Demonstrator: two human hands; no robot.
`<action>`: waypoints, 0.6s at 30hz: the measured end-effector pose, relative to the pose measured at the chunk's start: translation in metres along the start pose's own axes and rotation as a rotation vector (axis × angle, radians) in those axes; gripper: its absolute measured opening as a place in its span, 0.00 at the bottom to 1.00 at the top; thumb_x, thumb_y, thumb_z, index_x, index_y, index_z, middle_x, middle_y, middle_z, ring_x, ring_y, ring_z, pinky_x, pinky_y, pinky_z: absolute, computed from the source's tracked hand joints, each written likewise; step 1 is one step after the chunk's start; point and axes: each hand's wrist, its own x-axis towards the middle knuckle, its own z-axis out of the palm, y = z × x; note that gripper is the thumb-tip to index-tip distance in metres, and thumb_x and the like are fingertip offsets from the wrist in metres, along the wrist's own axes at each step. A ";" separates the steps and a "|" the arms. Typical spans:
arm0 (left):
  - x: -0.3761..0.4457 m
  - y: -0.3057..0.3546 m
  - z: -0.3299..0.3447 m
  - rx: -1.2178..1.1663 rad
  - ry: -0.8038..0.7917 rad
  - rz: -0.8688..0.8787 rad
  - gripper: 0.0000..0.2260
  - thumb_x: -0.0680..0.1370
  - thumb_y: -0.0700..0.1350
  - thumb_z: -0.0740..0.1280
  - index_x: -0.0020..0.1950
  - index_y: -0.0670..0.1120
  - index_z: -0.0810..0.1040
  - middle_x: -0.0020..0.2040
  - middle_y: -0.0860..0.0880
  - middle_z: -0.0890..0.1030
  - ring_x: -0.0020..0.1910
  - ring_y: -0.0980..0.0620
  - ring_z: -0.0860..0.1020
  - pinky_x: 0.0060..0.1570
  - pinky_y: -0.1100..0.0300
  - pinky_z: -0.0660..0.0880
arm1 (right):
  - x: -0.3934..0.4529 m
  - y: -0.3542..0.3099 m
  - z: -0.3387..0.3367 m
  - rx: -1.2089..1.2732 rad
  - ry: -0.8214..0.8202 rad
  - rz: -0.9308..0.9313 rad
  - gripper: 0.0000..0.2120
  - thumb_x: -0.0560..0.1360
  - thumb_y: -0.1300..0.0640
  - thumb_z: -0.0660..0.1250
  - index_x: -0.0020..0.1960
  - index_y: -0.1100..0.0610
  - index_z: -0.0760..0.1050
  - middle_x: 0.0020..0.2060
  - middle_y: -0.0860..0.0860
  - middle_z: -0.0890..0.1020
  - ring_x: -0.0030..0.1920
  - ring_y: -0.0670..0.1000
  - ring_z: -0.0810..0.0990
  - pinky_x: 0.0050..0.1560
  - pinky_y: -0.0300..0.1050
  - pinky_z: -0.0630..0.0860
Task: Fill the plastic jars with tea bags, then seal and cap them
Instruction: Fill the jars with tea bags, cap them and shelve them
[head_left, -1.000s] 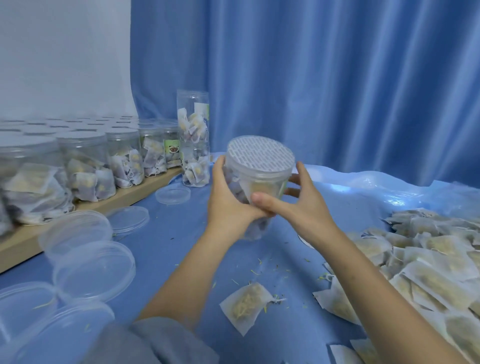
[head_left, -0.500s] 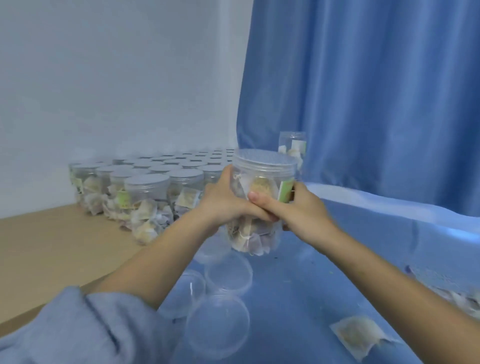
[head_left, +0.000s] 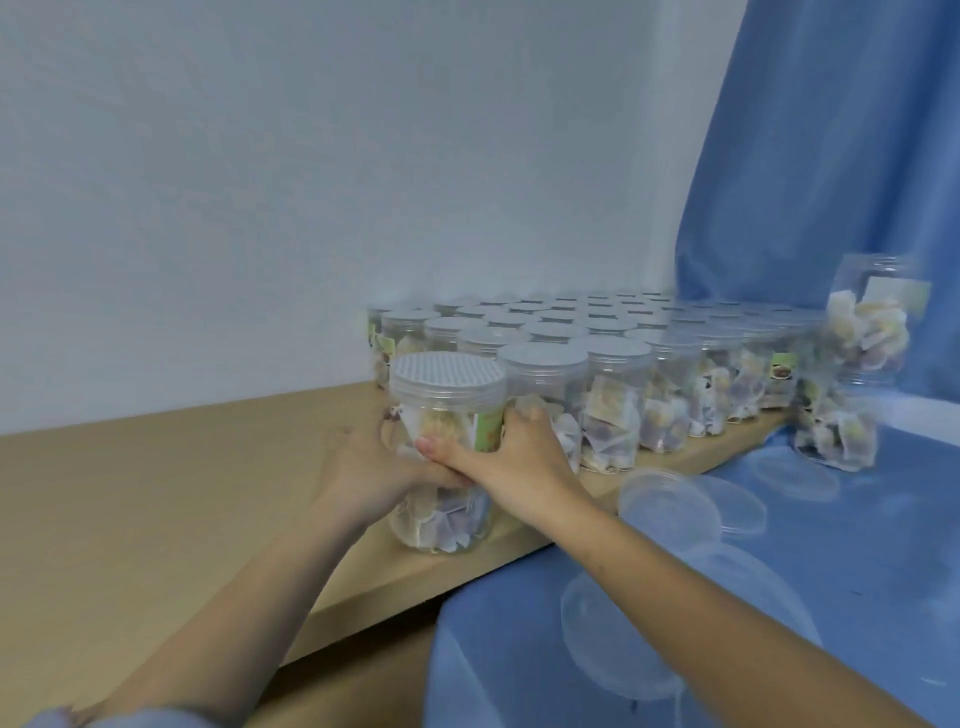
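Both of my hands are wrapped round one clear plastic jar with a ribbed screw cap (head_left: 447, 457), packed with pale tea bags and carrying a green label on its side; its base sits at or just above the front edge of the tan wooden board (head_left: 156, 519), just in front of the nearest row of finished jars. My left hand (head_left: 371, 475) curls round the left of the barrel and my right hand (head_left: 511, 457) round the right, thumb lying across the front at mid-height, so each has the jar firmly in its grasp. I judge it light, since paper sachets weigh little, but the thin wall should flex if I squeeze hard, and the smooth plastic could slip. The middle of the barrel, gripped from opposite sides, seems the best hold; the cap is better left alone in case it loosens. It should stand steady once flat, though it is tall enough to tip if nudged. Behind it stands the block of capped, filled clear jars (head_left: 613, 374) in close rows. To my right, on the blue cloth-covered table (head_left: 857, 571), lie spare clear round lids (head_left: 670, 501), and a blurred stack of two filled jars (head_left: 857, 374) stands before the blue curtain (head_left: 831, 156).
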 end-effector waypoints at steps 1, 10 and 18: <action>0.006 -0.007 -0.002 0.033 0.011 -0.030 0.48 0.40 0.58 0.74 0.61 0.52 0.74 0.55 0.48 0.77 0.57 0.48 0.75 0.53 0.55 0.75 | 0.007 0.002 0.009 0.011 -0.014 0.006 0.41 0.59 0.28 0.69 0.65 0.48 0.71 0.62 0.51 0.74 0.64 0.49 0.72 0.64 0.47 0.71; 0.055 -0.057 -0.013 -0.052 0.259 -0.095 0.45 0.69 0.43 0.76 0.77 0.46 0.49 0.68 0.42 0.71 0.60 0.43 0.76 0.56 0.52 0.74 | 0.076 0.008 0.059 -0.022 -0.231 0.007 0.33 0.74 0.52 0.68 0.74 0.51 0.58 0.64 0.48 0.74 0.66 0.51 0.72 0.62 0.45 0.72; 0.060 -0.050 0.009 -0.098 0.159 -0.018 0.26 0.75 0.29 0.61 0.72 0.45 0.64 0.70 0.50 0.70 0.60 0.54 0.76 0.52 0.66 0.69 | 0.076 0.010 0.069 -0.101 -0.291 0.011 0.29 0.77 0.58 0.60 0.76 0.51 0.53 0.70 0.55 0.68 0.68 0.52 0.69 0.64 0.44 0.67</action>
